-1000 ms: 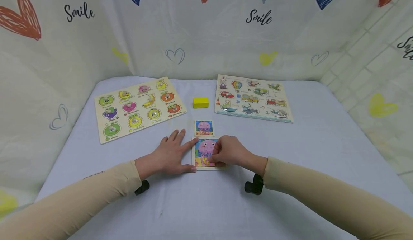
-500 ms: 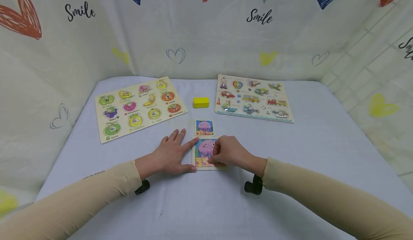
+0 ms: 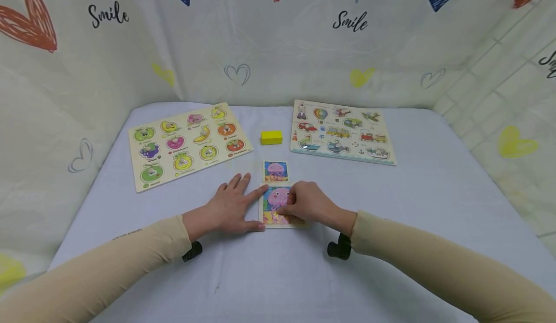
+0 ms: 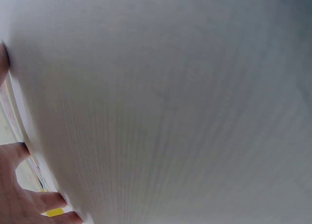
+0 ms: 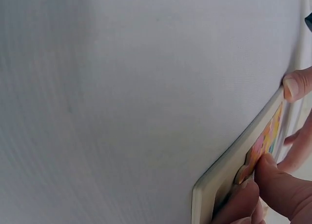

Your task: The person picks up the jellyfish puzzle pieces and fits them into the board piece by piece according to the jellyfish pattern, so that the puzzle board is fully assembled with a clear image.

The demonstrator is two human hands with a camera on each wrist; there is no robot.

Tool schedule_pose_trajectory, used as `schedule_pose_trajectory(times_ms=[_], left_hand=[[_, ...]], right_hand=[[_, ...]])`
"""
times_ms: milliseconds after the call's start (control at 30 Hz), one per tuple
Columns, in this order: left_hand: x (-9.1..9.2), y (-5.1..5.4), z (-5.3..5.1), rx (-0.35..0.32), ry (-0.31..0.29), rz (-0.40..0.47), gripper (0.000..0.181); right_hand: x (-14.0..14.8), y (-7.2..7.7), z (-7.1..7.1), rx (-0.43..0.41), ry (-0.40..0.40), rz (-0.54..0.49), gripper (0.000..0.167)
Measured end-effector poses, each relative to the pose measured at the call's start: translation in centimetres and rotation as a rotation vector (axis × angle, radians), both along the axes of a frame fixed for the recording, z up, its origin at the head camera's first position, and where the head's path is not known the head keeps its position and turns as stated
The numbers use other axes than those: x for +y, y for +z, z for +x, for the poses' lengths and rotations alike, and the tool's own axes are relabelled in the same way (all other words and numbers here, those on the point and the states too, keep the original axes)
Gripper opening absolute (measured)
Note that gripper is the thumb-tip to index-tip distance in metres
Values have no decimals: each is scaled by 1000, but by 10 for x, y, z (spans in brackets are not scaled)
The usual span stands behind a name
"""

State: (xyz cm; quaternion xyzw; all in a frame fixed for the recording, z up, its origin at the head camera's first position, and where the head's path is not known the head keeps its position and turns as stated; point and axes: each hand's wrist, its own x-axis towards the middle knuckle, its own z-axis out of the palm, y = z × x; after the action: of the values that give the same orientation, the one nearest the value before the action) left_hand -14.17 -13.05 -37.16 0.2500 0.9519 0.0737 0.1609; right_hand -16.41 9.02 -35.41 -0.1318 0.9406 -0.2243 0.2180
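Observation:
A jigsaw puzzle board (image 3: 261,216) with a pink jellyfish picture lies in the middle of the table. My left hand (image 3: 229,209) has its fingers spread, with thumb and forefinger touching the board's left edge. Over the board's right side, my right hand (image 3: 310,202) pinches at a puzzle piece with thumb and curled fingers. In the right wrist view a bare part of the tray shows beside the rounded tab of the colourful puzzle piece (image 5: 257,153); the fingers partly hide it. Just above the board lies a small jellyfish picture card (image 3: 275,171).
A fruit peg puzzle (image 3: 191,147) lies at the back left. At the back right is a vehicle puzzle (image 3: 343,132). Between them sits a yellow block (image 3: 271,137). A white cloth (image 3: 269,274) covers the table, and a printed curtain hangs behind.
My right hand has shifted slightly left, its thumb sliding further across the board. The left hand stays where it was.

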Motion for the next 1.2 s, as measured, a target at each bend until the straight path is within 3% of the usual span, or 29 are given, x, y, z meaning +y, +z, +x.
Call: schedule_pose_trajectory(times_ms=[400, 933, 1200], left_hand=[[1, 0, -1, 9, -4, -10, 93], [0, 0, -1, 1, 3, -9, 93], [0, 1, 0, 4, -2, 4, 93]], right_hand=[[0, -2, 1, 34, 6, -4, 34], [1, -2, -1, -2, -9, -11, 32], [12, 1, -1, -61, -23, -97, 27]])
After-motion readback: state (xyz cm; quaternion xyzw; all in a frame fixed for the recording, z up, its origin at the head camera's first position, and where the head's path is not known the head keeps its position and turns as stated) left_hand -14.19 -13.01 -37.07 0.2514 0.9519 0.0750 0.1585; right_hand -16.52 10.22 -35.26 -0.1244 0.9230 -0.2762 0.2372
